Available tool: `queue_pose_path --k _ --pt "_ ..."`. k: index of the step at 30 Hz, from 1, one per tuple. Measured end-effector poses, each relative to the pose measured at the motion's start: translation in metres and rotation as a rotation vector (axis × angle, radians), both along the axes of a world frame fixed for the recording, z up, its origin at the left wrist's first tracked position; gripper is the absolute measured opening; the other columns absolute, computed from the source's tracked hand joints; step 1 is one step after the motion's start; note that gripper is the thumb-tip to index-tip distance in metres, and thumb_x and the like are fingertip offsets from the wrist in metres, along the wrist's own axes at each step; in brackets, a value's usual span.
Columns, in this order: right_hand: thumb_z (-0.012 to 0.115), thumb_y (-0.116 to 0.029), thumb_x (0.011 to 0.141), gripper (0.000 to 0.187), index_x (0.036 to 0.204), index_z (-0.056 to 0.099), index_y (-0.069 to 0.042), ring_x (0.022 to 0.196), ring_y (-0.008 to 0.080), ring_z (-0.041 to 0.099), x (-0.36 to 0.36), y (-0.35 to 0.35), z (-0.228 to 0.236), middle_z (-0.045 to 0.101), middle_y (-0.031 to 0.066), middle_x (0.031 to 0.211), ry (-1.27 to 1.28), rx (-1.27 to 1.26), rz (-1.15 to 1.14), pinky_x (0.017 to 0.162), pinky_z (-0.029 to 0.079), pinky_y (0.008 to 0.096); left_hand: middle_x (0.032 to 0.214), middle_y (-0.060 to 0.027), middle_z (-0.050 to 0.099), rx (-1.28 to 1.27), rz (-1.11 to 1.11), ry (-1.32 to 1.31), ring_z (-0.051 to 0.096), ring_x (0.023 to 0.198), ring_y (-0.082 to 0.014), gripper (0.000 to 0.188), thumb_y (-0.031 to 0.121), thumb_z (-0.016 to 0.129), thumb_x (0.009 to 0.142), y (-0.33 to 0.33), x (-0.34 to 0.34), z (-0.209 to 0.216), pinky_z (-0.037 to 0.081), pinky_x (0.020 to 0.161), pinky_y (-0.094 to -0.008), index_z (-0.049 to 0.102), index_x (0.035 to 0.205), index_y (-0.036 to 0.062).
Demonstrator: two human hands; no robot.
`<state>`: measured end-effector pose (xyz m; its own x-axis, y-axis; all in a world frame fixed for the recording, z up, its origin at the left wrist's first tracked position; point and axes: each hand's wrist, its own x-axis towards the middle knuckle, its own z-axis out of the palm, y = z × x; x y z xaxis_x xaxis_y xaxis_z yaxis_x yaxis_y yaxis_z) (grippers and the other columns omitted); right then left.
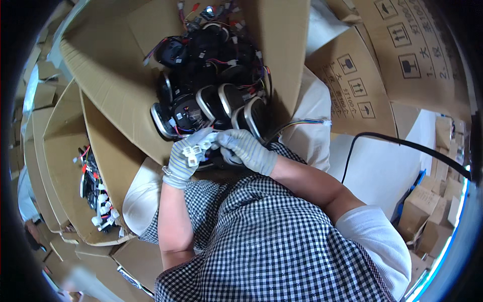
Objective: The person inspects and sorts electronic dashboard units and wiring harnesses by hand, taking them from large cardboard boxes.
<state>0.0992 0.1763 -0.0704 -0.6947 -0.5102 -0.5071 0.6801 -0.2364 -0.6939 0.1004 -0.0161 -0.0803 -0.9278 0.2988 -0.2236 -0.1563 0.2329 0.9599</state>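
Observation:
My left hand (182,160), in a striped knit glove, is closed around a cluster of white plastic connectors (195,151). Against the upper end of that cluster, the fingertips of my gloved right hand (250,152) are pinched together. Both hands meet just in front of my lap, at the near edge of a pile of black round-ended parts with silver trim (205,102). A multicoloured wire lead (300,123) rises from behind my right hand and ends in a small white plug. Where its lower end attaches is hidden.
The black parts and their loose wires fill a large open cardboard box (108,75). To the left, another carton (60,151) holds wired parts with white connectors (104,207). Printed cartons (347,80) stand at right, beside a thick black cable (402,141).

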Motion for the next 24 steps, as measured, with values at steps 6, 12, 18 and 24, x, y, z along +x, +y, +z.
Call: queue_pose_path --k 6,12,18,24 --pt "0.059 -0.035 0.089 0.029 0.082 0.065 -0.007 0.039 0.0044 0.034 -0.006 0.005 -0.023 0.048 -0.0029 0.055 0.043 0.010 0.066 0.036 0.024 0.0193 0.085 -0.0031 0.064 -0.036 -0.114 -0.197 0.058 0.074 -0.0103 0.022 0.013 0.062 0.086 -0.001 -0.007 0.017 0.046 0.065 -0.0223 0.062 0.106 0.0025" --pt "0.057 -0.035 0.090 0.031 0.089 0.064 -0.005 0.043 0.0045 0.035 -0.006 0.011 -0.023 0.045 -0.0036 0.055 -0.045 -0.036 0.207 0.039 0.025 0.0189 0.085 -0.0035 0.064 -0.099 -0.162 0.027 0.057 0.074 -0.0105 0.018 0.010 0.061 0.085 0.001 -0.003 0.006 0.046 0.066 -0.0248 0.062 0.101 0.0020" --pt "0.058 -0.040 0.088 0.033 0.074 0.062 -0.010 0.041 0.0064 0.038 -0.001 0.001 -0.020 0.046 -0.0032 0.052 -0.042 0.053 0.109 0.038 0.028 0.0206 0.077 -0.0003 0.063 -0.076 -0.136 -0.129 0.049 0.060 -0.0054 0.030 0.023 0.064 0.086 -0.004 -0.004 -0.005 0.039 0.052 -0.0209 0.061 0.106 0.0014" --pt "0.058 -0.043 0.088 0.035 0.074 0.061 -0.011 0.041 0.0072 0.039 0.000 -0.002 -0.019 0.047 -0.0024 0.053 -0.092 0.112 0.121 0.038 0.029 0.0214 0.077 -0.0013 0.064 -0.074 -0.120 -0.227 0.048 0.057 -0.0057 0.035 0.025 0.065 0.084 -0.005 -0.004 -0.002 0.038 0.049 -0.0213 0.060 0.109 0.0012"
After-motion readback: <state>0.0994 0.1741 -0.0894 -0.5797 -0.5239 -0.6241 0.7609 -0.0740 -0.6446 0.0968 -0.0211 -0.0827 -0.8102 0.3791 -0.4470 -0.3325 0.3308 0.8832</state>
